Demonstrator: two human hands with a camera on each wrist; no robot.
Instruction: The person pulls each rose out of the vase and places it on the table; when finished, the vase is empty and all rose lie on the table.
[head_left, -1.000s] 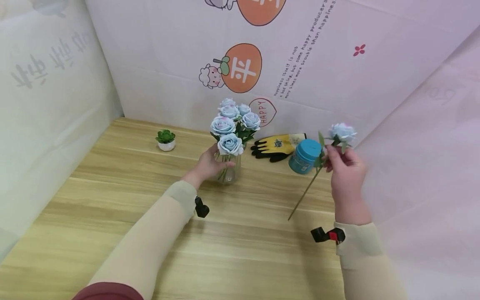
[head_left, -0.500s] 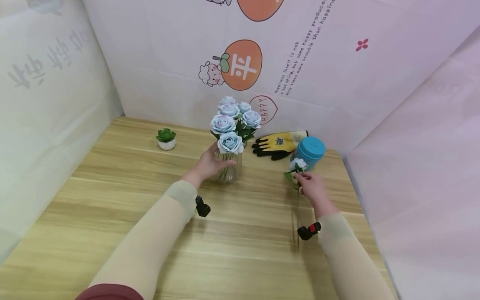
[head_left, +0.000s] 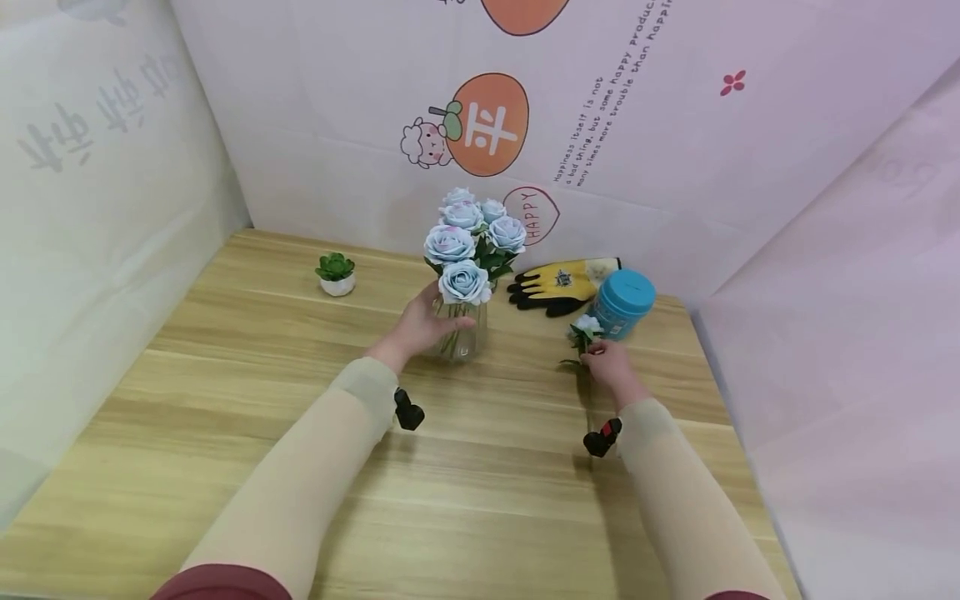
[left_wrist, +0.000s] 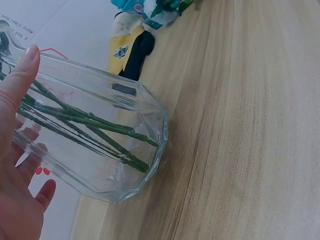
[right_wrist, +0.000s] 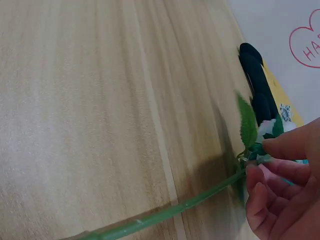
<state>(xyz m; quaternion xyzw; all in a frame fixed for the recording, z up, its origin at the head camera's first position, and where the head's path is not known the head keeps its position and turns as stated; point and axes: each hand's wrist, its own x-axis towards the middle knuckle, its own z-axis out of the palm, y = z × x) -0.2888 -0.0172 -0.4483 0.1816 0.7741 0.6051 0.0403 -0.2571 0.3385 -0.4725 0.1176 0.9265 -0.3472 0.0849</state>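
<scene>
In the head view my left hand (head_left: 420, 323) holds a clear glass vase (head_left: 471, 342), thumb across its front. Several pale blue roses (head_left: 465, 283) stand in it; their green stems (left_wrist: 85, 120) show through the glass in the left wrist view. Off to the right, my right hand (head_left: 611, 367) pinches a single blue rose (head_left: 587, 323) just below its bloom. The long green stem (right_wrist: 170, 212) of that rose runs low over the wooden table toward the person, its shadow right alongside. One leaf (right_wrist: 247, 122) sticks up beside the fingertips.
Behind the right hand stands a blue lidded jar (head_left: 627, 300), close to the rose. A yellow and black work glove (head_left: 558, 287) lies beside it. A small potted succulent (head_left: 336, 273) stands at the back left. A printed white backdrop (head_left: 637, 217) rises along the table's (head_left: 247, 400) far edge.
My right hand has brought the single rose left and down from beside the right wall to low over the table, in front of the jar. My left hand stays on the vase.
</scene>
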